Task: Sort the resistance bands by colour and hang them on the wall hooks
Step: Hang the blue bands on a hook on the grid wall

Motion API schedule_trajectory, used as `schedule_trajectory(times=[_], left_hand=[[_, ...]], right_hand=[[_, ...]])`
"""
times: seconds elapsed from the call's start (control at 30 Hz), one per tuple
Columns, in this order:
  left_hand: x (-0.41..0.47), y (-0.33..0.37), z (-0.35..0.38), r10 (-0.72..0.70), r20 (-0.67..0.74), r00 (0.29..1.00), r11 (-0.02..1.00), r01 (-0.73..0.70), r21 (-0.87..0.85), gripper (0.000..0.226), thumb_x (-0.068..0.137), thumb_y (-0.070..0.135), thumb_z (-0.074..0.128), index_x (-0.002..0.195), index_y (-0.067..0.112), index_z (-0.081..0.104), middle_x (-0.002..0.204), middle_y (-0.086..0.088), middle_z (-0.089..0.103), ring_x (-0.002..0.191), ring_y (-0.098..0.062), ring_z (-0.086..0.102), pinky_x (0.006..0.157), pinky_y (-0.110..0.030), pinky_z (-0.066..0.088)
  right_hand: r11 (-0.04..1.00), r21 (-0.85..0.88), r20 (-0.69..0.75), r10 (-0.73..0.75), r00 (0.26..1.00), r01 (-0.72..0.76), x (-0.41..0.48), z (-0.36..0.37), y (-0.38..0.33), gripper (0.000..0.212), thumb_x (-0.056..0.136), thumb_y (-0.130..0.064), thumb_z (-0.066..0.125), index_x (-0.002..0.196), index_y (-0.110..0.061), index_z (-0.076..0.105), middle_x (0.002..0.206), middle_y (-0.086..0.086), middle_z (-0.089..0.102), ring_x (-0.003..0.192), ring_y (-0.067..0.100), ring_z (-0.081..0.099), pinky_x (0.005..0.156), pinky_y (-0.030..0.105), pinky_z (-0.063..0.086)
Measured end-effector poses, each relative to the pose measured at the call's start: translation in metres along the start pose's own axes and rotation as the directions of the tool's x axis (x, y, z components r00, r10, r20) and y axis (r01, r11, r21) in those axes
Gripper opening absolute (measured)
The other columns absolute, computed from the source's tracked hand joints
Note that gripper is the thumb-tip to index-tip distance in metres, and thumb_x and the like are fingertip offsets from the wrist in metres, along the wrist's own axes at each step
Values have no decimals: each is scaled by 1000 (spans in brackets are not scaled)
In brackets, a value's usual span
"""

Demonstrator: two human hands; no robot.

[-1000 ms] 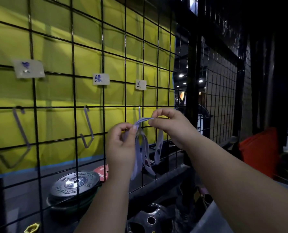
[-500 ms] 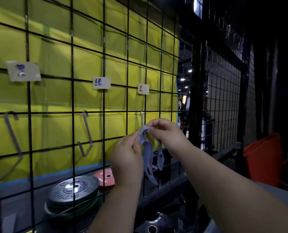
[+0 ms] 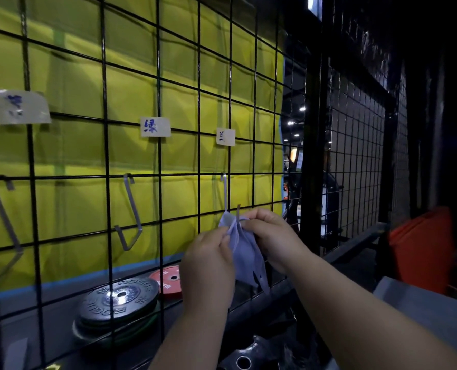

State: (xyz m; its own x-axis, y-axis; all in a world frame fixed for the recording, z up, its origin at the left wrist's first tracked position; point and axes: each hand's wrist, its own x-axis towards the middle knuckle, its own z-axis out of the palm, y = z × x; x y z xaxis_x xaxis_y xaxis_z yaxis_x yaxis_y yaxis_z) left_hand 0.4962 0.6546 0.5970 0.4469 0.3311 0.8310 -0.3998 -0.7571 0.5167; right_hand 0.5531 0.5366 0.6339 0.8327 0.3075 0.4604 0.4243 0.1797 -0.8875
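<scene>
Both hands pinch one bunch of pale blue bands (image 3: 244, 252). The left hand (image 3: 208, 265) grips its left side, and the right hand (image 3: 270, 236) pinches the top at the tip of the right hook (image 3: 224, 193), near the right edge of the wire grid (image 3: 158, 76), under the right label (image 3: 225, 137). The bands look nearly hung but not released. The middle hook (image 3: 132, 212) and left hook (image 3: 2, 214) are bare, so two colours seem left. No other bands show.

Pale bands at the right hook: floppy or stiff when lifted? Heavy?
Probably floppy: the pale bands bunch and droop limply below the left hand and right hand. Likely light for their size: fingertip pinches alone seem to hold them.
</scene>
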Motion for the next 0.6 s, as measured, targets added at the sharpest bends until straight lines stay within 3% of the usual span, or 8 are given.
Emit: schedule_trajectory(times=[0.13,0.3,0.37,0.43,0.5,0.6], left_hand=[[-4,-3,1,-27,34,999,1000,27,-7,21,92,15,58,107,18,72,96,-1,69,74,-9,44,54,-10,24],[-8,-2,5,-96,81,992,993,101,-59,25,95,24,53,116,24,67,103,5,68,87,-13,59,64,-23,38],[-12,-2,5,-121,96,988,988,129,-87,25,95,27,54,116,26,67,104,8,69,87,-9,59,68,-23,40],[-13,-1,5,-136,106,985,984,146,-97,27,94,31,55,118,27,65,107,10,68,92,-7,59,71,-22,41],[-14,1,3,-128,114,985,984,140,-106,25,93,36,54,115,29,65,103,13,67,92,-6,60,70,-23,44],[-10,5,-4,-103,112,988,984,117,-137,23,93,42,50,107,30,63,86,17,62,82,-8,61,63,-26,48]], right_hand=[[999,-46,31,-22,999,23,-1,-7,8,12,92,-2,55,83,-8,61,76,6,65,66,15,61,60,25,47],[999,3,36,40,999,-40,4,-7,8,9,75,-14,59,82,-18,63,75,7,64,67,21,57,60,31,40],[997,46,51,53,997,-55,5,-6,11,16,73,-19,58,88,-17,58,78,4,63,70,21,58,60,28,43],[995,84,73,55,996,-61,3,-4,14,23,84,-32,58,97,-14,52,85,2,63,74,17,62,63,26,48],[994,68,45,84,995,-87,1,-3,17,43,94,-52,45,104,-11,53,92,5,67,81,19,66,72,32,50],[987,52,7,150,989,-150,2,0,18,67,90,-67,35,112,-11,64,107,14,71,102,31,66,92,44,49]])
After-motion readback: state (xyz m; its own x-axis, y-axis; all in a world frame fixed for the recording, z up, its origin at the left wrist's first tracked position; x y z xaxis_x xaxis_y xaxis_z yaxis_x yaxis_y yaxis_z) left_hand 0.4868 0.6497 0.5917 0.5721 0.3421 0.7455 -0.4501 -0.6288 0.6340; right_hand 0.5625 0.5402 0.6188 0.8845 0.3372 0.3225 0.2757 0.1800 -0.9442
